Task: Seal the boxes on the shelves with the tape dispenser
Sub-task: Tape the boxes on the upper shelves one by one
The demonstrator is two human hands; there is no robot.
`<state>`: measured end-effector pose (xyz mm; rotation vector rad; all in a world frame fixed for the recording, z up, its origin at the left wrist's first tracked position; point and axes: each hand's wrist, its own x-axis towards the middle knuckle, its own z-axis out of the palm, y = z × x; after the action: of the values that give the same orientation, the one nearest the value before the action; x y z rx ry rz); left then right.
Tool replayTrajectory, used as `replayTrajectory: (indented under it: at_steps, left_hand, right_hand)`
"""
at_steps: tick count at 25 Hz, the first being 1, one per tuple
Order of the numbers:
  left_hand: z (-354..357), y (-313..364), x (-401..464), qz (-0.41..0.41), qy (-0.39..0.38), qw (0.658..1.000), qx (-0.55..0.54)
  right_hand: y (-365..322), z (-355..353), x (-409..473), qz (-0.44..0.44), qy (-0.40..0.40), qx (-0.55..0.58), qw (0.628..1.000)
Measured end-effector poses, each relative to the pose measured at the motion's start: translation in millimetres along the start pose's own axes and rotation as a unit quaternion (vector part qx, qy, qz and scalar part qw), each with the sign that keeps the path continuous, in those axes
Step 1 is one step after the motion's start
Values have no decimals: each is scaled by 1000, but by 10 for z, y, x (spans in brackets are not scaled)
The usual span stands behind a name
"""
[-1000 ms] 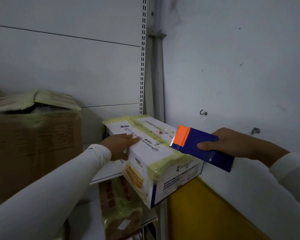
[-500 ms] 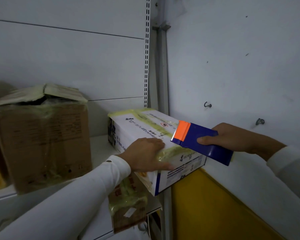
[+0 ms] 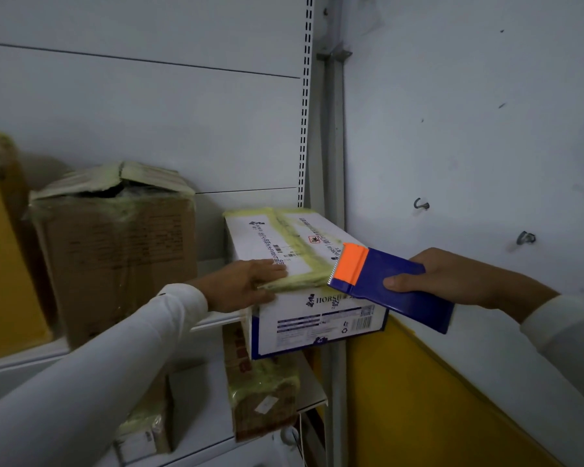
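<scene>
1. Left hand [image 3: 246, 284]: laid flat on the near top edge of the white box [image 3: 317, 318], fingers straight and together, fingertips pressing on the yellowish tape [image 3: 294, 281] that wraps over that edge; white sleeve [image 3: 91, 375] running down to the lower left.
2. Right hand [image 3: 442, 281]: curled round the rear of the tape dispenser [image 3: 391, 288], thumb on its upper face, other fingers hidden beneath; held level, just right of the box.
3. Tape dispenser: dark blue flat body with a bright orange front and a toothed metal edge; orange end touching or almost touching the box's near right top corner, beside the left fingertips; which of the two cannot be told.
4. White box: on the upper shelf [image 3: 216, 323], against the slotted upright [image 3: 304, 129], near end jutting past the shelf's front edge; white with dark blue print, a barcode and a small red-marked label on top; yellowish tape along the centre seam and across both ends.
5. Brown carton [image 3: 118, 261]: on the same shelf, left of the white box and apart from it, top flaps raised and crumpled, taped in the same yellowish tape.
6. Lower shelf: a smaller brown box [image 3: 263, 396] under the white one, likewise taped.
</scene>
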<state>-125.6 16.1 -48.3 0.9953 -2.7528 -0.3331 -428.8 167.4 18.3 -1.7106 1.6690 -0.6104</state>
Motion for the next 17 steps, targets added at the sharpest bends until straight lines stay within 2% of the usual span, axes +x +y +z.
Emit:
replayTrajectory:
  at_steps: [5, 9, 12, 14, 17]
  left_hand:
    - [-22, 2, -166, -52, 45, 997, -33]
    - [-47, 59, -310, -78, 71, 994, -17]
    - [-59, 153, -366, -100, 119, 979, -133]
    - [-81, 225, -408, -77, 156, 966, -194]
    - [-124, 313, -455, -38, 147, 953, -263]
  right_hand:
    - [-71, 142, 51, -24, -34, 9, 999]
    - [-179, 257, 94, -51, -63, 2, 997]
    - [-226, 320, 162, -78, -75, 4, 994]
    - [-252, 337, 203, -96, -89, 17, 991]
    - [-284, 341, 265, -109, -112, 14, 988]
